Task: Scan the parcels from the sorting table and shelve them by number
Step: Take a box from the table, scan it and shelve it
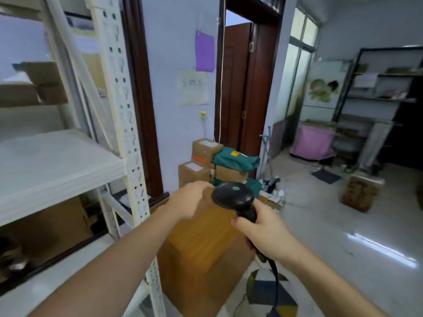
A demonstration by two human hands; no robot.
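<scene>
Right grip [263,234] clenched round black corded handheld scanner [233,197] | left grip [192,200] released over wooden counter [201,243] edge | risk: cord snagged, scanner tugged loose.

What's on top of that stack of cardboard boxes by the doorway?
A green bag with a yellow label lies on the boxes; one box top bears a white label. Whatever's beneath the bag is covered.

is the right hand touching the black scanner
Touching. The head view shows the right hand with its fingers wrapped round the handle of the black scanner, no gap between them, the cable trailing out below the hand.
</scene>
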